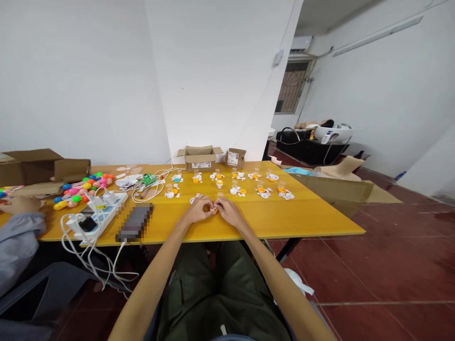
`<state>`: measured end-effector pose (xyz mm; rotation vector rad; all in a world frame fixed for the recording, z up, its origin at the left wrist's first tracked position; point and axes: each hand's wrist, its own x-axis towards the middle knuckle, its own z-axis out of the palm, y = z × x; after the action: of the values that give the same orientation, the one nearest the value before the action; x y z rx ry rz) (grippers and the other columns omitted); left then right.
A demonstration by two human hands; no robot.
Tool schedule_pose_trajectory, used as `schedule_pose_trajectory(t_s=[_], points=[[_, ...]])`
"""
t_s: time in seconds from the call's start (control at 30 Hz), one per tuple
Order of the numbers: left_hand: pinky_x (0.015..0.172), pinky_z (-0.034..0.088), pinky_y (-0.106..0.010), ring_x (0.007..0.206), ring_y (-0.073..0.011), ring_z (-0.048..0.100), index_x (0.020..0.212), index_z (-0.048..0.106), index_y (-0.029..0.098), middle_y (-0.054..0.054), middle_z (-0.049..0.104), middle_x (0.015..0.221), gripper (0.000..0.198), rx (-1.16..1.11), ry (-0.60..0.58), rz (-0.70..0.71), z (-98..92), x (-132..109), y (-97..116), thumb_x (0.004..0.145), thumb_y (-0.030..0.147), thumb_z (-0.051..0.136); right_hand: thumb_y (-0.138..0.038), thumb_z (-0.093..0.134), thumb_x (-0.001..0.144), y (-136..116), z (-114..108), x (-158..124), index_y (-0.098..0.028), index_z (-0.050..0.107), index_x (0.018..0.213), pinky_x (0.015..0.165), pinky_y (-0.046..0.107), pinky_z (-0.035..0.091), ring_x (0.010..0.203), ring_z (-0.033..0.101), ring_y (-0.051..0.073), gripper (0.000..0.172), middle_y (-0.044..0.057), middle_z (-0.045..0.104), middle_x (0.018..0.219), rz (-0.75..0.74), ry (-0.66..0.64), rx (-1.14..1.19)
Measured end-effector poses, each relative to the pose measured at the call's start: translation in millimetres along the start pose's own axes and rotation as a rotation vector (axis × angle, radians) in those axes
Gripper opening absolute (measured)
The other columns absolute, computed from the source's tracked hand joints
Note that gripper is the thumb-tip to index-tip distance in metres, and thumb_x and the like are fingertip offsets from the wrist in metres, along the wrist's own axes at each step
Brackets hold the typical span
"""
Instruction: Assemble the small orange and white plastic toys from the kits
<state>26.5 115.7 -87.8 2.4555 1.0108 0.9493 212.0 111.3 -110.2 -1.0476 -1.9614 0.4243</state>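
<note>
Near the front of the yellow table (284,218), my left hand (199,209) and my right hand (228,211) meet with fingertips pinched together. Between them is a small orange and white plastic part (215,210), mostly hidden by the fingers. Just behind the hands stands a small clear cup (220,194), and white pieces (192,200) lie beside my left hand. Further back are several small groups of white, orange and teal plastic parts, such as a white and orange set (237,191) and a teal set (177,179).
An open cardboard box (201,165) and a smaller box (235,158) stand against the wall. On the left lie a phone (135,222), a power strip (103,215) with tangled white cables, and colourful toys (83,189). Another person's sleeve (21,241) shows at far left.
</note>
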Motion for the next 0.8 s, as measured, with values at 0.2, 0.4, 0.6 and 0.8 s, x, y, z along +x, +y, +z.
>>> schedule_pose_trajectory(t_s=[0.2, 0.4, 0.6, 0.8], points=[[0.094, 0.045, -0.038, 0.095, -0.0221, 0.061, 0.077, 0.068, 0.024, -0.002, 0.072, 0.085, 0.012, -0.007, -0.004, -0.035, -0.1, 0.2, -1.1, 0.083, 0.035, 0.067, -0.011, 0.054, 0.086, -2.1, 0.4, -0.4, -0.023, 0.057, 0.074, 0.077, 0.028, 0.047, 0.081, 0.061, 0.018, 0.017, 0.002, 0.066, 0.082, 0.004, 0.005, -0.011], [0.096, 0.044, -0.04, 0.096, -0.0221, 0.062, 0.08, 0.069, 0.024, -0.001, 0.072, 0.086, 0.01, 0.003, -0.014, -0.055, 1.1, 0.4, -4.7, 0.082, 0.033, 0.069, -0.011, 0.056, 0.085, 0.3, 0.8, -0.1, -0.024, 0.06, 0.074, 0.076, 0.029, 0.047, 0.083, 0.062, 0.019, 0.017, 0.002, 0.067, 0.082, 0.026, 0.012, -0.025], [0.096, 0.044, -0.04, 0.098, -0.022, 0.062, 0.077, 0.068, 0.024, -0.001, 0.072, 0.087, 0.011, 0.019, -0.019, -0.052, 0.0, 0.8, -3.8, 0.084, 0.033, 0.067, -0.011, 0.057, 0.085, 0.6, 0.6, 0.2, -0.023, 0.062, 0.075, 0.077, 0.029, 0.047, 0.083, 0.062, 0.019, 0.016, 0.002, 0.068, 0.082, 0.028, -0.006, -0.014], [0.096, 0.044, -0.04, 0.1, -0.0228, 0.061, 0.078, 0.068, 0.023, -0.002, 0.072, 0.087, 0.01, 0.024, -0.012, -0.064, -0.7, 0.8, -2.0, 0.083, 0.031, 0.067, -0.012, 0.058, 0.086, -1.0, 0.1, 0.0, -0.023, 0.063, 0.076, 0.078, 0.029, 0.047, 0.083, 0.062, 0.019, 0.016, 0.002, 0.067, 0.082, 0.007, -0.009, -0.004]])
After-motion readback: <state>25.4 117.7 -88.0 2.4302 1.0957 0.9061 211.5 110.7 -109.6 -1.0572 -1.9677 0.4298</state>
